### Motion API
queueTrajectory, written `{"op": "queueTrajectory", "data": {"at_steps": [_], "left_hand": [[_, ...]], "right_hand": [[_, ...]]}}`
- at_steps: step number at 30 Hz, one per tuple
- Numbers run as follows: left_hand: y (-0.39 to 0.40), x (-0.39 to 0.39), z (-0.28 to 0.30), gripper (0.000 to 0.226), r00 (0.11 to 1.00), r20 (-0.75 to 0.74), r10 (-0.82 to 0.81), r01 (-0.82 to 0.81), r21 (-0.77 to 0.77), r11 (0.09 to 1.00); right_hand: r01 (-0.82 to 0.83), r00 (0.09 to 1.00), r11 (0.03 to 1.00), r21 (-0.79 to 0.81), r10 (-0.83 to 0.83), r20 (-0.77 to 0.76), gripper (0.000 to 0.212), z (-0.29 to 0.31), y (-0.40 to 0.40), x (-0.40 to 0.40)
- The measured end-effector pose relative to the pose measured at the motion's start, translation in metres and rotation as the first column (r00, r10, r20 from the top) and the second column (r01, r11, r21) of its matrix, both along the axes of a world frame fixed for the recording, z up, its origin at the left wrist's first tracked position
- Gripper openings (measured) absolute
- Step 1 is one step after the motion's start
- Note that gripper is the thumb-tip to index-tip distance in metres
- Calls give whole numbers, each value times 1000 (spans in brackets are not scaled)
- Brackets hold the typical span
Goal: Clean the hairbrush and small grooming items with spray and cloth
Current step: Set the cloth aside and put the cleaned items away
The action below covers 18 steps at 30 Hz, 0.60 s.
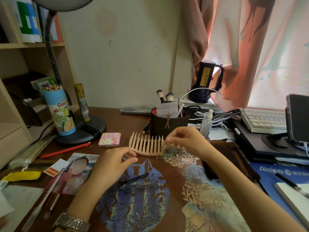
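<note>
Comb (147, 145): frame centre, teeth up | right hand (182, 139) pinches its right end | left hand (113, 162) loosely curled, empty, just beside lower-left edge | spray bottle (206, 122) right, apart.

The right hand (185, 139) covers the right end of the pale pink wide-toothed plastic comb (146, 145); what its fingertips pinch is too small to tell. The grey lampshade (62, 3) is cut off at the top edge.
</note>
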State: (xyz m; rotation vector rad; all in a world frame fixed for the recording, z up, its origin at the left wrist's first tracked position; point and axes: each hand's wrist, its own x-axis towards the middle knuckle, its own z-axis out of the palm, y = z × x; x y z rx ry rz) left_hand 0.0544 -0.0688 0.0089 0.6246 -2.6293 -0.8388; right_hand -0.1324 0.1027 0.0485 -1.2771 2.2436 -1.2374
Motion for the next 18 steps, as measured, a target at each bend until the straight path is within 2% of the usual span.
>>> {"op": "queueTrajectory", "data": {"at_steps": [3, 6, 10, 18], "left_hand": [[3, 0, 0, 11, 997, 76, 31, -19, -154, 988], [6, 0, 1, 17, 992, 118, 48, -14, -272, 962], [10, 0, 2, 17, 992, 122, 32, 10, -336, 942], [8, -2, 1, 20, 992, 128, 14, 31, -339, 940]], "right_hand": [[19, 997, 1000, 19, -18, -69, 6, 18, 3, -17], [47, 990, 998, 34, -42, -136, 14, 35, 8, -35], [65, 968, 998, -7, -65, -243, 16, 51, 10, -54], [56, 921, 993, -104, -92, -378, 13, 69, -3, -70]]}}
